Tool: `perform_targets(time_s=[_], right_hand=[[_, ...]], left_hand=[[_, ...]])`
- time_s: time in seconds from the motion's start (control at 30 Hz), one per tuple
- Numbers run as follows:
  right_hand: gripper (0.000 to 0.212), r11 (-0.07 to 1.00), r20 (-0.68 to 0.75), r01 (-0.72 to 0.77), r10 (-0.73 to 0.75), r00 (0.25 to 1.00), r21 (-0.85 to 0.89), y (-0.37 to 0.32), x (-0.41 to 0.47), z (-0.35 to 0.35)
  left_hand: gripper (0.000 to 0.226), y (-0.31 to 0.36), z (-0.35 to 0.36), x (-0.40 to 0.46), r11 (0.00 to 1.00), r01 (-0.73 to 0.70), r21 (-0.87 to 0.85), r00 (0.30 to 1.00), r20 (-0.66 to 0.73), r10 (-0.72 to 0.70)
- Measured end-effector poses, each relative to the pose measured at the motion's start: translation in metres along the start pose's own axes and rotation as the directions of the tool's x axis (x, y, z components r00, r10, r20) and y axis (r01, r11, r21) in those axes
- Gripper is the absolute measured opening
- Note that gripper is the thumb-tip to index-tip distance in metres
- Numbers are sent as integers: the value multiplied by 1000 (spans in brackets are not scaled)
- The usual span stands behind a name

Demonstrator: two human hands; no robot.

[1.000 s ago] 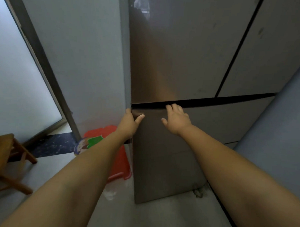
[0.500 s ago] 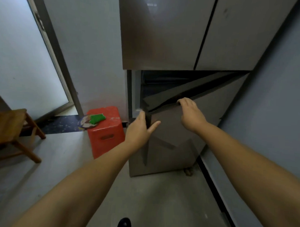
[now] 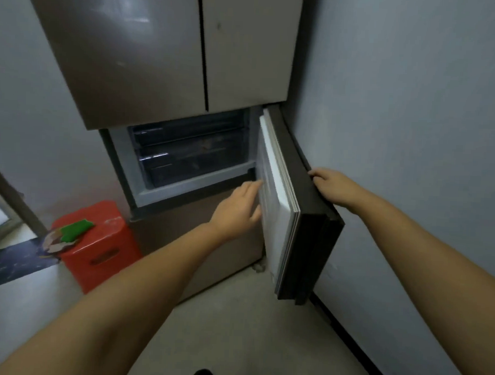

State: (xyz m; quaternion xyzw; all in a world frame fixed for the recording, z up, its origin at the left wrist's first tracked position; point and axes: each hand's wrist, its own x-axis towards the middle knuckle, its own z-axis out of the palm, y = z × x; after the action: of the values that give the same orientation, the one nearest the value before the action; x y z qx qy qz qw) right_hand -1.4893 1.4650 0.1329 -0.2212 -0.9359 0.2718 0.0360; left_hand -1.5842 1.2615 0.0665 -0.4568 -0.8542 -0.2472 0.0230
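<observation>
A brown fridge (image 3: 138,60) stands against the wall, its two upper doors closed. Its lower compartment door (image 3: 301,231) is swung wide open to the right, white inner lining facing left. My right hand (image 3: 332,186) grips the door's top outer edge, fingers curled over it. My left hand (image 3: 238,208) is stretched out with straight fingers, touching the door's white inner face. Inside the open compartment, dark transparent drawers (image 3: 191,151) are stacked.
A red plastic stool (image 3: 98,246) stands on the floor left of the fridge, with a green object (image 3: 76,230) and a patterned item on top. A grey wall (image 3: 411,137) runs close along the right. A dark threshold and door frame lie at far left.
The lower door went from closed to partly open to fully swung right. My right hand rode with its top edge; my left hand moved from the door's left edge to its inner face.
</observation>
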Motion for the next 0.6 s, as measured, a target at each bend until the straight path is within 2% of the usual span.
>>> perform_targets(time_s=[0.03,0.07,0.13,0.2,0.3,0.5,0.6], right_hand=[[35,998,-97,-69,70,993,10,21,-15,-22],[36,997,-124,-75,71,990,-31,25,-18,-26],[44,984,-60,-88,79,995,-157,27,-27,-28],[60,940,6,-139,148,989,-310,35,-31,-27],[66,836,-30,-258,278,960,-485,60,-37,-30],[65,748,-171,-451,425,889,-486,116,-22,-62],[67,713,-227,-523,475,850,-467,143,-11,-74]], left_hand=[[65,31,12,32,996,-80,-34,995,51,82],[69,42,14,47,994,-102,-33,992,73,104],[72,59,18,71,988,-153,-14,984,94,153],[71,74,28,100,971,-235,47,957,187,223],[66,94,45,137,949,-299,104,919,297,257],[64,121,77,204,874,-461,157,854,348,388],[69,135,88,231,881,-461,103,835,387,392]])
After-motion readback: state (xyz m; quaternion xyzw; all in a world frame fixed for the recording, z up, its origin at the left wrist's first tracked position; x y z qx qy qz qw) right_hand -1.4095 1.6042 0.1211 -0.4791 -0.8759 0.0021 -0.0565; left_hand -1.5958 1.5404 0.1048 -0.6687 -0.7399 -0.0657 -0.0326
